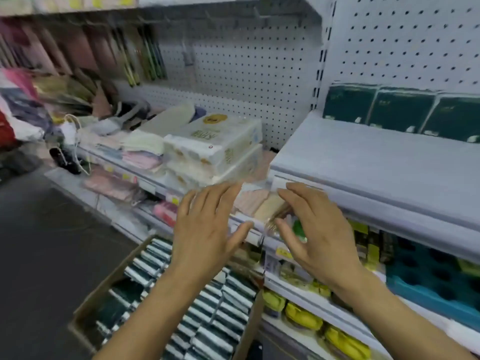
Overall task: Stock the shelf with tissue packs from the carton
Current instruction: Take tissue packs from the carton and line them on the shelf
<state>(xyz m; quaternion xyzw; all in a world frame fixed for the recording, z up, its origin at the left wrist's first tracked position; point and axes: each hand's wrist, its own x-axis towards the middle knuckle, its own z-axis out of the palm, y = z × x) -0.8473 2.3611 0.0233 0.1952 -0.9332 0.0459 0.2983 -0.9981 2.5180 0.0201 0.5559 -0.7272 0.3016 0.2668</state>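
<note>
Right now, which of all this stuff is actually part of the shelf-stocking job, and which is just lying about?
Part of the job:
carton on the floor, full of dark green tissue packs
shelf with dark green packs at its back
left hand and right hand, both holding nothing

Just lying about:
white tissue bundles
yellow items
teal tray
pink packets

Both bare arms reach forward and up. The left hand (205, 229) is flat, back up, with its fingers (220, 196) straight and thumb out. The right hand (318, 229) is close beside it, fingers loosely bent, thumb pointing left.
</note>
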